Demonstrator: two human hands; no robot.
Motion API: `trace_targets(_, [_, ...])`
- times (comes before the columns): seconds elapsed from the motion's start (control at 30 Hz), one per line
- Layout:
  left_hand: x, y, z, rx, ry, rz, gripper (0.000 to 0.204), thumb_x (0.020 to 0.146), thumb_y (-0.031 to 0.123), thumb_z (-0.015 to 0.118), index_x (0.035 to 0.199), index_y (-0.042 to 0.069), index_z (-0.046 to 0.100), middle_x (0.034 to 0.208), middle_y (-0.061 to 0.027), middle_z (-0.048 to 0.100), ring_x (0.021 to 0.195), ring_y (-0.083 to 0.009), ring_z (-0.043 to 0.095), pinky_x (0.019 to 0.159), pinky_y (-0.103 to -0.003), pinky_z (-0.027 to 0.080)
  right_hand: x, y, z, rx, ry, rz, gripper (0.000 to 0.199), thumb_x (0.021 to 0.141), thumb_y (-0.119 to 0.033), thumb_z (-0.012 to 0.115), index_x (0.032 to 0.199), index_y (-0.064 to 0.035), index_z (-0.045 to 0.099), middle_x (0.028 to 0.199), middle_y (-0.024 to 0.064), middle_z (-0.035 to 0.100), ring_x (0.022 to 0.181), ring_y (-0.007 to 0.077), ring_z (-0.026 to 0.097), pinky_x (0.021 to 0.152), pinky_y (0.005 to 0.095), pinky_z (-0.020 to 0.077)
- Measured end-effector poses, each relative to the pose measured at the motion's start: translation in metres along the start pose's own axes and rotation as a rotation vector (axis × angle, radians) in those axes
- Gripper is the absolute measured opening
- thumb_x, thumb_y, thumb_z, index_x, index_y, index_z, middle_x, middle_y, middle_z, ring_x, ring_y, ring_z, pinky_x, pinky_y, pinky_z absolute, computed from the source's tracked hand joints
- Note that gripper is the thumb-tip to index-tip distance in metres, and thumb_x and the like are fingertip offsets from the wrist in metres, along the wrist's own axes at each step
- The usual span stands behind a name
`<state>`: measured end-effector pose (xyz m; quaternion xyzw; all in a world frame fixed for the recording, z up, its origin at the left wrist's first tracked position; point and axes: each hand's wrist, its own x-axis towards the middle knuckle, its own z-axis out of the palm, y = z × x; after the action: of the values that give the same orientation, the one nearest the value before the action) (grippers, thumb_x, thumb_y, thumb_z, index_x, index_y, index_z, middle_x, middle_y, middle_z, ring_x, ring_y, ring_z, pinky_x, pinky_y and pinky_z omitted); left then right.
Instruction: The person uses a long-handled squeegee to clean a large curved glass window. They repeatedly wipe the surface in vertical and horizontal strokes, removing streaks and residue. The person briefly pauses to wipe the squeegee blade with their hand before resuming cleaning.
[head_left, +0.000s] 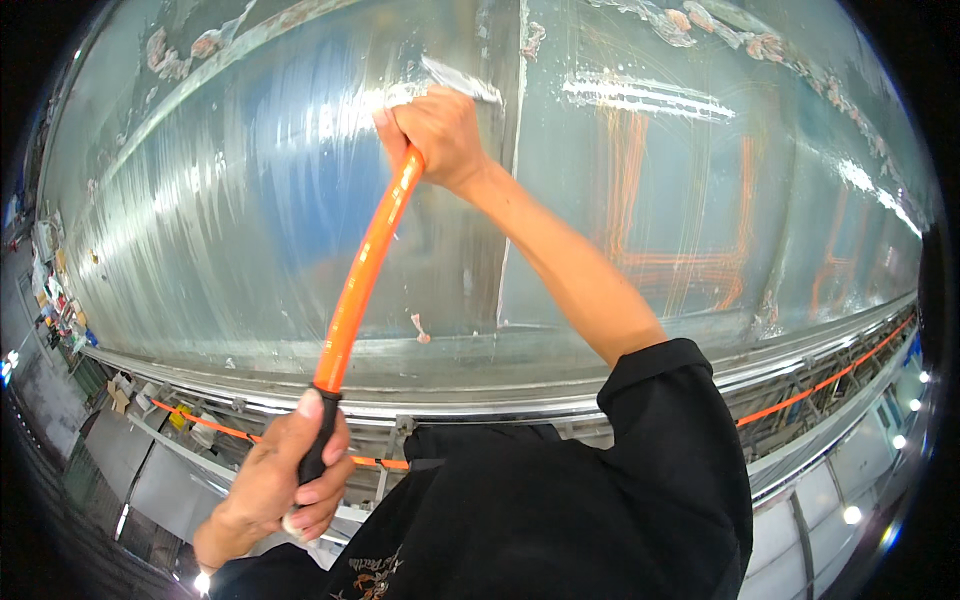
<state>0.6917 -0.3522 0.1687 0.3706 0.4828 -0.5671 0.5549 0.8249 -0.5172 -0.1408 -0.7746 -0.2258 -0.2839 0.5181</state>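
A long-handled scraper with an orange shaft (358,275) slants up and to the right across the view. My left hand (290,475), low on the left, is wrapped round its black grip. Higher up, my right hand (435,130) is closed round the shaft's far end. Just beyond those fingers the metal blade (462,82) shows in part, near the glossy grey-green surface (400,250); whether it touches cannot be told. Streaks run over this surface left of the shaft. A small pinkish scrap (420,328) clings to it below my right hand.
Crumpled pale residue (690,20) lies along the far part of the surface. Orange marks (680,258) form a rough rectangle on the right. A metal rail (520,392) edges the near side, with an orange strap (800,392) below. Assorted items (62,300) gather at the far left.
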Motion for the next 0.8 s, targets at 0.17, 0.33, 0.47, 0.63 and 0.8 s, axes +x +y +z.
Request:
trace_targets(0.17, [-0.004, 0.083, 0.013, -0.074, 0.023, 0.030, 0.056, 0.104, 0.060, 0.031, 0.084, 0.010, 0.042, 0.048, 0.0024, 0.033, 0.029, -0.0092, 0.030, 0.026, -0.027, 0.032, 0.064, 0.067, 0.020, -0.053, 0.056, -0.024, 0.047, 0.091, -0.016, 0.065, 0.051, -0.0104, 0.041, 0.045, 0.0074, 0.039, 0.038, 0.0271, 0.037, 0.043, 0.0379, 0.0284])
trace_targets(0.33, [0.020, 0.163, 0.013, -0.095, -0.102, 0.144, 0.053, 0.104, 0.059, 0.037, 0.083, 0.012, 0.045, 0.047, 0.0056, 0.034, 0.027, -0.0066, 0.030, 0.022, -0.026, 0.031, 0.125, 0.127, 0.012, -0.123, 0.018, -0.011, 0.039, 0.094, -0.019, 0.061, 0.058, -0.0067, 0.053, 0.056, 0.0164, 0.055, 0.051, 0.0372, 0.057, 0.049, 0.0474, 0.0422])
trace_targets(0.47, [0.021, 0.115, 0.007, -0.094, -0.157, 0.158, 0.050, 0.103, 0.059, 0.039, 0.084, 0.013, 0.047, 0.048, 0.0061, 0.034, 0.027, -0.0059, 0.030, 0.022, -0.025, 0.031, 0.100, 0.101, 0.001, -0.109, -0.143, 0.026, 0.048, 0.096, -0.030, 0.059, 0.052, -0.0121, 0.049, 0.049, 0.0097, 0.049, 0.047, 0.0320, 0.051, 0.049, 0.0422, 0.0372])
trace_targets(0.63, [0.025, -0.079, -0.060, 0.002, -0.067, 0.101, 0.053, 0.101, 0.062, 0.042, 0.085, 0.012, 0.048, 0.051, 0.0056, 0.035, 0.032, -0.0073, 0.035, 0.029, -0.025, 0.033, -0.048, -0.052, -0.006, 0.130, -0.243, 0.121, 0.036, 0.086, -0.023, 0.069, 0.056, -0.0183, 0.051, 0.053, 0.0010, 0.049, 0.051, 0.0240, 0.046, 0.056, 0.0397, 0.0348])
trace_targets(0.8, [0.013, -0.271, -0.153, 0.047, -0.013, -0.008, 0.052, 0.101, 0.060, 0.047, 0.086, 0.010, 0.050, 0.054, 0.0030, 0.038, 0.034, -0.0080, 0.036, 0.031, -0.026, 0.033, -0.184, -0.229, -0.014, -0.040, -0.385, 0.133, 0.039, 0.088, -0.024, 0.070, 0.057, -0.0139, 0.048, 0.053, 0.0035, 0.046, 0.052, 0.0233, 0.045, 0.057, 0.0382, 0.0331])
